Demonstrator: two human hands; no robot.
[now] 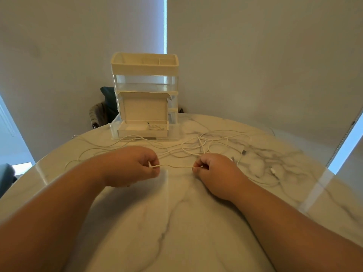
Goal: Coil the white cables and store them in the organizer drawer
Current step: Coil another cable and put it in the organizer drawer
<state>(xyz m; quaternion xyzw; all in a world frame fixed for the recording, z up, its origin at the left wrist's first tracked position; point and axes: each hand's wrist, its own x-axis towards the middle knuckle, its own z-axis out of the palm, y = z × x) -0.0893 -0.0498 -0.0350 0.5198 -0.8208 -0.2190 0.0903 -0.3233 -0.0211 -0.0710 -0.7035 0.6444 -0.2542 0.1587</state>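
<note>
A white cable is stretched straight between my two hands just above the marble table. My left hand pinches its end between thumb and fingers. My right hand pinches the same cable a short way along, and the rest runs back into a loose tangle of white cables on the table beyond. The organizer stands at the table's far edge, its bottom drawer pulled out, with a coiled white cable and a white block inside.
More cable loops trail left across the table, and connector ends lie at the right. The round marble table drops off at left and right. A chair with grey cloth stands behind the organizer.
</note>
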